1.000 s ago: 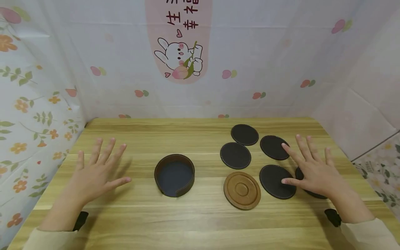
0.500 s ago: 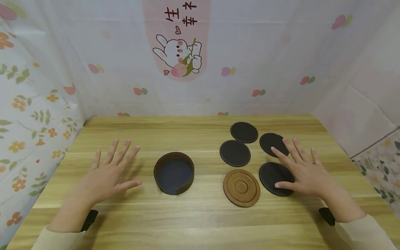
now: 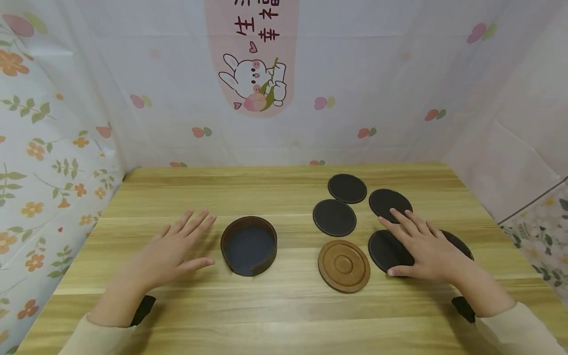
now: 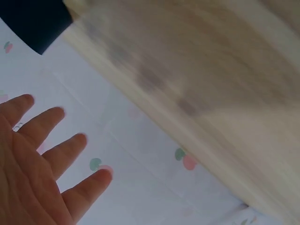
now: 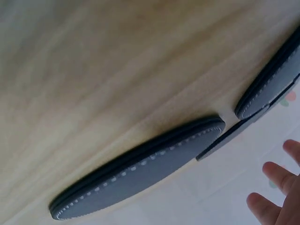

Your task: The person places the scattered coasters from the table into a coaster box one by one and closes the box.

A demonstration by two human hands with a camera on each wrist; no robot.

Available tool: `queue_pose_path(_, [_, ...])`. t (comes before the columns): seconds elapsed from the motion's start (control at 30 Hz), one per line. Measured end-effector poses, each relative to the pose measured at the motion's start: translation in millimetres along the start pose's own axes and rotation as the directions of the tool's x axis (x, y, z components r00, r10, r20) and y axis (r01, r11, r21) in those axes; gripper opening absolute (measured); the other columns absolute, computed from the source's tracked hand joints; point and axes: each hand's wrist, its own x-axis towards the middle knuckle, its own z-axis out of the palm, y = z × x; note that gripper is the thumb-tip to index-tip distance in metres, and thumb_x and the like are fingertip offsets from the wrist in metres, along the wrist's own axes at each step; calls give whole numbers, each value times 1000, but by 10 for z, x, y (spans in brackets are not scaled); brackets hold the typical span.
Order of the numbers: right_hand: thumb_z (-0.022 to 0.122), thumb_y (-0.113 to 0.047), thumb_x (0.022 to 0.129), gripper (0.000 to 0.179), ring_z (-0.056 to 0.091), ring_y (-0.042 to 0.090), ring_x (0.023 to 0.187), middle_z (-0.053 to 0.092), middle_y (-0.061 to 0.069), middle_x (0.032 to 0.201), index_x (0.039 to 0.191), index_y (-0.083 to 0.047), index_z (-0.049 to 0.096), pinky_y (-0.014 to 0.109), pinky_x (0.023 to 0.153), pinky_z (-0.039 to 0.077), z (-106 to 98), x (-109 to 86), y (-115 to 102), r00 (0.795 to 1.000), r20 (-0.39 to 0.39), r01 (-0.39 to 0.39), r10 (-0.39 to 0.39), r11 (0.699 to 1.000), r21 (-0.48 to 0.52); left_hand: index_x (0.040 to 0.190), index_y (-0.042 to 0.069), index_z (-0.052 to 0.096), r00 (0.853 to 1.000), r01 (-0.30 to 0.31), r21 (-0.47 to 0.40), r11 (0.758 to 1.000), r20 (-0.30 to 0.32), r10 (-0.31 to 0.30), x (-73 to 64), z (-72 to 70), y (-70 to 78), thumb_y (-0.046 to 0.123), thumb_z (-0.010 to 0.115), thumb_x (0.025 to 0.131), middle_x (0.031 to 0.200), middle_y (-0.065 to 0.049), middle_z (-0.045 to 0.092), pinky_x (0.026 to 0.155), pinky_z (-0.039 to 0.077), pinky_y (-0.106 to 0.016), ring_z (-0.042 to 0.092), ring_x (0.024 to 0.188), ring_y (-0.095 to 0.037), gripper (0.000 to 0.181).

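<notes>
My left hand (image 3: 170, 256) hovers with fingers spread, left of a round dark coaster holder (image 3: 248, 246) with a brown inner wall and a gap at its front. It holds nothing. My right hand (image 3: 428, 251) extends over two black round coasters, a front one (image 3: 383, 249) and a partly hidden one (image 3: 459, 244) to its right. Its fingertips come close to another black coaster (image 3: 390, 199) farther back; whether they touch any coaster I cannot tell. A brown wooden disc with ringed grooves (image 3: 343, 266) lies left of that hand. In the right wrist view, a stitched coaster (image 5: 140, 173) lies flat.
Two more black coasters, a far one (image 3: 347, 188) and a nearer one (image 3: 335, 217), lie behind the wooden disc. Everything is on a wood-grain table (image 3: 266, 315). A printed sheet (image 3: 377, 74) hangs behind the table's far edge, with patterned covering at both sides.
My left hand has moved right, closer to the coaster holder. My right hand has shifted left and slightly nearer to me. The coasters, disc and holder stay in place.
</notes>
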Motion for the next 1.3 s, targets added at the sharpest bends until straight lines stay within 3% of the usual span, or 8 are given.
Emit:
queue_pose_path(0.23, [64,-80,72,109,26,46,145,24,14,163,158,-25,27,74,103,31,94,-34,3,999,11,52,-52,998,-37,159,22,26,998,-56,-22,998,3,56,76,82,57,62,58,92,163,-7,30,105,36,-72,26,150,-40,85])
queue_pose_path(0.43, [74,-71,71,104,32,43,141,30,12,160,155,-22,35,74,92,41,78,-35,-11,998,37,57,-56,997,-50,157,21,31,997,-79,-124,989,-5,79,135,128,67,60,61,91,161,-7,35,95,40,-77,29,148,-41,82])
queue_pose_path(0.6, [80,-62,72,98,41,44,135,37,10,154,152,-22,38,70,84,47,57,-7,-10,996,52,74,-75,997,7,155,18,36,995,-95,-178,979,-6,96,191,141,80,57,63,91,156,-6,43,101,39,-73,31,147,-41,80])
queue_pose_path(0.83, [84,-52,71,92,45,44,132,41,10,150,147,-21,44,63,81,51,50,33,13,994,45,99,-102,992,73,155,20,36,997,-59,-200,978,36,68,233,128,81,59,61,91,153,-7,47,99,40,-74,35,145,-41,80])
queue_pose_path(1.07, [87,-46,67,83,47,39,127,45,6,144,138,-23,51,57,81,52,33,93,14,995,47,85,-90,992,88,155,14,35,995,-76,-204,976,45,87,273,136,62,58,65,89,151,-10,49,106,45,-57,47,138,-37,84])
queue_pose_path(1.3, [87,-43,64,79,49,36,120,47,6,137,133,-23,54,49,78,52,49,133,13,995,45,80,-84,992,93,154,10,36,992,-84,-216,973,69,101,324,142,61,55,70,87,151,-11,49,109,44,-53,48,138,-34,88])
